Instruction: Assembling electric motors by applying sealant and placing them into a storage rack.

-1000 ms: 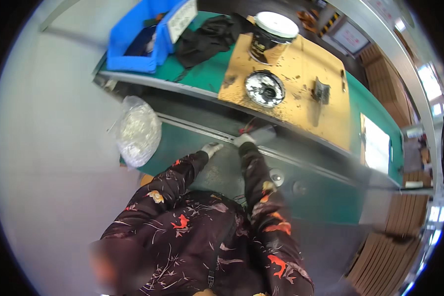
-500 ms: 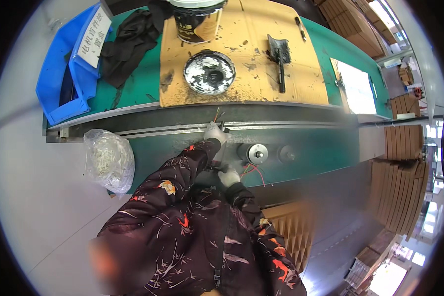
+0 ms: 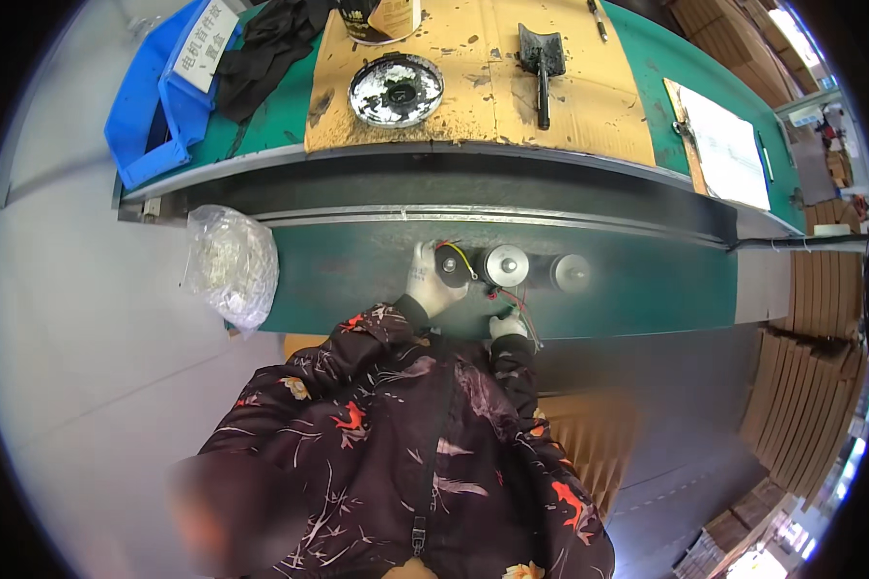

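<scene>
My left hand (image 3: pixel 431 284), in a white glove, is wrapped round the side of a dark round motor (image 3: pixel 451 266) with a small shaft on top and red and yellow-green wires. A silver-topped motor (image 3: pixel 505 265) stands just right of it on the green bench. Further right is another round motor (image 3: pixel 570 274), blurred in the picture. My gloved right hand (image 3: pixel 508 326) is closed at the bench's near edge, by red wires (image 3: pixel 517 304) that trail past it. Whether its fingers pinch these wires is too small to see.
A clear plastic bag (image 3: pixel 232 265) of pale things lies at the bench's left end. On the raised shelf behind are a blue bin (image 3: pixel 154 121), dark cloth (image 3: pixel 261 58), a smeared lid (image 3: pixel 396 90), a bucket (image 3: pixel 386 17), a black scraper (image 3: pixel 542 68) and a clipboard (image 3: pixel 724 145).
My left hand has come back from the metal rail toward me and now holds the dark motor upright on the bench. My right hand has shifted right, to the red wires. The view has shifted.
</scene>
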Available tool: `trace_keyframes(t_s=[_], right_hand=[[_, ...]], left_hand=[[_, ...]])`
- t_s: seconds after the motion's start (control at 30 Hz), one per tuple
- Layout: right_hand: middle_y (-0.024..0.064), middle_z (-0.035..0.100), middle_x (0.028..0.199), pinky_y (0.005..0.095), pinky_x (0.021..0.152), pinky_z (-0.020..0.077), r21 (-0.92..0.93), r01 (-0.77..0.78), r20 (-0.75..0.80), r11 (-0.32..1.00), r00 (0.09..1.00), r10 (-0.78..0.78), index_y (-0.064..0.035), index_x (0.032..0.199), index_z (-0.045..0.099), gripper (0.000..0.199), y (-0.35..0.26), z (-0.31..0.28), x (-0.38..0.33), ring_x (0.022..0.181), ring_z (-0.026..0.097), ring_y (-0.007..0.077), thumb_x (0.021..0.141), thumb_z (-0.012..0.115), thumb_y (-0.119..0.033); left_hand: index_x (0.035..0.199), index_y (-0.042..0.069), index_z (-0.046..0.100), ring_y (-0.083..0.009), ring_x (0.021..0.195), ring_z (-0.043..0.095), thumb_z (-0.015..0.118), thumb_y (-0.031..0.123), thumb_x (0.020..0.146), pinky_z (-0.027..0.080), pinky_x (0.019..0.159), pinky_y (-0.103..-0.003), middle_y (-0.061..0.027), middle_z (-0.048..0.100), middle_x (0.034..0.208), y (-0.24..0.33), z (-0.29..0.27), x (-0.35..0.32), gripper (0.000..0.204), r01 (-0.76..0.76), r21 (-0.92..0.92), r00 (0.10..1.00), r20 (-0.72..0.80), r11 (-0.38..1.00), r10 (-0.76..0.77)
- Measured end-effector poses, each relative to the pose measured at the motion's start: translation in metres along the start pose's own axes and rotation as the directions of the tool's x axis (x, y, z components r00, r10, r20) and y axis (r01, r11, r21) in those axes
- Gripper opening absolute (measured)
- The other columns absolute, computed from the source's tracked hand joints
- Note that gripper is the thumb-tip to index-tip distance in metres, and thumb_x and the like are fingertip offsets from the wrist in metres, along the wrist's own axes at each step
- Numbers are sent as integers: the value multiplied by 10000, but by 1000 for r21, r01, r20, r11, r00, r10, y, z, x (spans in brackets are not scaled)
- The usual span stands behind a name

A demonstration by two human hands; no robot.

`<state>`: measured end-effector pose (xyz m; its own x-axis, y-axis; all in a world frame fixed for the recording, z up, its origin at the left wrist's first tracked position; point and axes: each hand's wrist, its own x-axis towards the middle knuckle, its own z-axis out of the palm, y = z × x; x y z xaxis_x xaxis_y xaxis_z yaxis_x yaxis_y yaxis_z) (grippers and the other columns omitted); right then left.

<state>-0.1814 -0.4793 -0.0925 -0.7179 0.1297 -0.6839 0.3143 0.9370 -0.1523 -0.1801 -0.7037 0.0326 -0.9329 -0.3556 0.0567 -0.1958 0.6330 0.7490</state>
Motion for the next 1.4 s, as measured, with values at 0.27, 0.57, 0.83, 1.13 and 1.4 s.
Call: trace_keyframes(t_s=[0.27,0.57,0.83,1.13,1.4], right_hand=[[330,624,1168,500,982,467,83,166,57,983,984,-171,-53,1476,370,780,14,-11,-3,1103,610,466,807,588,-388],[320,618,1197,480,993,468,18,266,218,964,940,-264,-95,1508,357,831,23,-20,11,1139,599,452,790,609,-430],[234,702,978,494,886,514,-170,733,353,658,669,-654,-101,1107,698,415,21,-87,-16,964,665,414,827,589,-386],[109,670,706,452,620,558,-651,719,-224,243,123,-967,-81,742,643,214,-152,-229,-66,639,675,322,815,624,-281],[194,577,1347,442,1072,431,-447,686,-10,574,638,-770,-75,1318,574,595,-335,-140,115,1266,537,362,772,582,-311]], left_hand=[[1220,-58,387,-392,1038,502,848,241,571,463,905,-443,-224,432,1141,19,20,-16,851,86,34,977,-200,996,-77],[1252,-71,393,-387,1108,471,873,257,572,439,967,-435,-228,423,1171,38,30,-15,895,169,53,950,-274,984,-148],[1182,-6,533,-237,855,617,844,231,730,530,806,-348,-151,626,980,-1,19,-52,598,196,-309,935,-227,931,-273],[1294,69,604,-256,893,670,615,337,932,514,838,-359,-178,704,1034,26,35,-70,450,148,-300,732,674,942,99],[1206,-24,635,-303,920,669,617,301,897,509,851,-404,-179,706,1027,102,24,-34,449,-239,-375,327,838,896,438]])
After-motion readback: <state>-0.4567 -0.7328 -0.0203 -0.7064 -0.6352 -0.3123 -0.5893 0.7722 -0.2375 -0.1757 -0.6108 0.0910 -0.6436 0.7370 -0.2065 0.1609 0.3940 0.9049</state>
